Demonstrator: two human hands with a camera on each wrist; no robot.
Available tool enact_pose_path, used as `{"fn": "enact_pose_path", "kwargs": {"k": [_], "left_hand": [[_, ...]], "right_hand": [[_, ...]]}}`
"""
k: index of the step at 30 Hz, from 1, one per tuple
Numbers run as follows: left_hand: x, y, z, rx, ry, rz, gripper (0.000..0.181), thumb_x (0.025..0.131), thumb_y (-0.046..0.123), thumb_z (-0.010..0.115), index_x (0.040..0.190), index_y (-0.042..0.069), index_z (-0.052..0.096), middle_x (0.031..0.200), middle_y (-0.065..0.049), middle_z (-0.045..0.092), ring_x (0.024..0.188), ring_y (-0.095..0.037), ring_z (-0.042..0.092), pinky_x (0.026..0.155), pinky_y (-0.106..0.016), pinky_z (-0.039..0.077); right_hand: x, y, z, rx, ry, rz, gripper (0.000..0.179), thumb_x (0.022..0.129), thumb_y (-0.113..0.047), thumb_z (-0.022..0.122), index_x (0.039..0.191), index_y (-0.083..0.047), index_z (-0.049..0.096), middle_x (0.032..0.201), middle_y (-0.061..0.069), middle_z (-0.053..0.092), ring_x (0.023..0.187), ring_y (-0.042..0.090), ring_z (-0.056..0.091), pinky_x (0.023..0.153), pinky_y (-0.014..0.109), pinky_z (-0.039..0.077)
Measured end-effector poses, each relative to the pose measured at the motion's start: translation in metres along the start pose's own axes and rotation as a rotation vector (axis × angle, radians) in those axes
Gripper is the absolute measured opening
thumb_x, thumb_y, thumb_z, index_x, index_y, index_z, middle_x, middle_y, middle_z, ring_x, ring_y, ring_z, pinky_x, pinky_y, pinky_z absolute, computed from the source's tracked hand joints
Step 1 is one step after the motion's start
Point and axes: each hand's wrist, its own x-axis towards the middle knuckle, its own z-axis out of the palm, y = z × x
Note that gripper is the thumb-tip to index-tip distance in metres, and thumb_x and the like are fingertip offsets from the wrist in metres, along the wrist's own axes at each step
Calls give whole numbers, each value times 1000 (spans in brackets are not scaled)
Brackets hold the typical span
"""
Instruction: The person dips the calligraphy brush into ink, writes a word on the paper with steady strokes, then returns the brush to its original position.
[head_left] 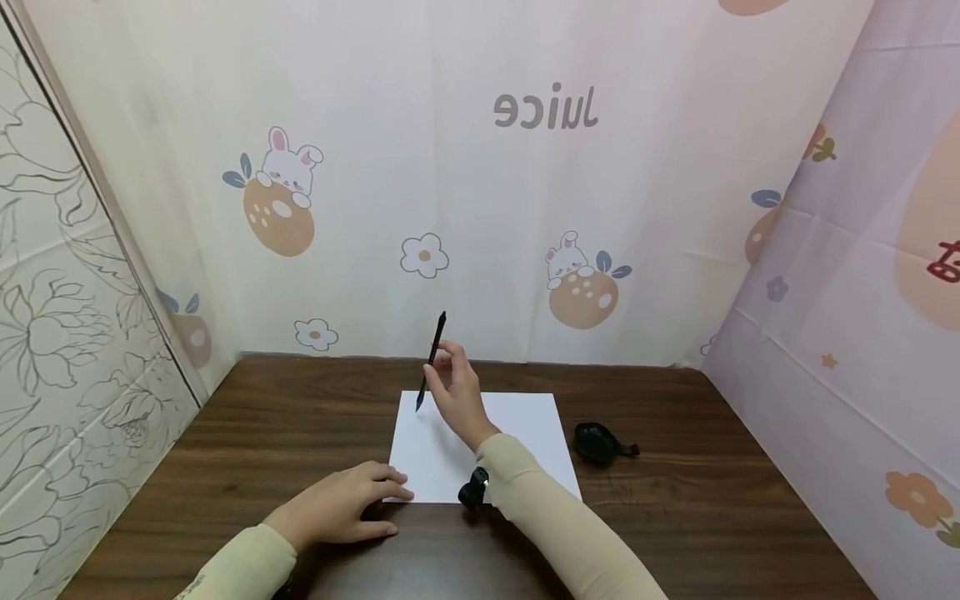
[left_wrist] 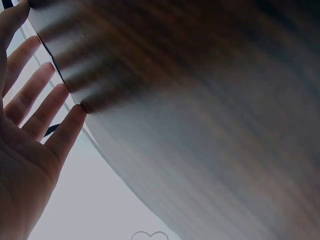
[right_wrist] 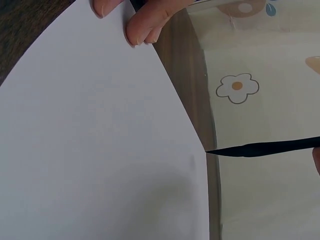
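Observation:
A white sheet of paper lies on the brown wooden table. My right hand is over its far left part and pinches a slim black brush between thumb and fingers. The brush stands tilted, its pointed tip downward near the paper's far left corner; in the right wrist view that dark tip overlaps the corner. My left hand rests at the near left corner, fingers extended onto the sheet and thumb on the wood. Those fingers look spread in the left wrist view. No marks show on the paper.
A glossy black rounded thing with a short stem lies right of the paper. Patterned curtains hang behind the table and along the right side, and a floral panel on the left. A small black camera sits at the right wrist.

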Motion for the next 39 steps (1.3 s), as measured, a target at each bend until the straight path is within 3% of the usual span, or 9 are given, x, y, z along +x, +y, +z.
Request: {"fn": "enact_pose_path", "kwargs": {"k": [11, 24, 39], "left_hand": [[-1, -1, 1, -7, -20, -12, 35, 93, 37, 72, 123, 19, 70, 128, -4, 62, 118, -20, 59, 94, -39, 53], [0, 1, 0, -1, 12, 21, 35, 91, 34, 75, 122, 17, 70, 126, -6, 63, 116, -21, 60, 94, -40, 53], [1, 1, -1, 1, 6, 13, 35, 91, 34, 75, 122, 17, 71, 125, -6, 63, 115, -21, 61, 93, -40, 53]], "right_hand": [[0, 1, 6, -9, -2, -11, 39, 101, -9, 61, 135, -11, 43, 100, 8, 60, 94, 20, 64, 80, 29, 57], [-2, 1, 11, -19, 5, -2, 38, 100, -8, 61, 135, -7, 44, 103, 9, 60, 98, 21, 62, 79, 28, 57], [-2, 4, 12, -48, -39, 10, 38, 101, -9, 60, 135, -9, 44, 103, 8, 60, 97, 19, 62, 78, 25, 57]]}}
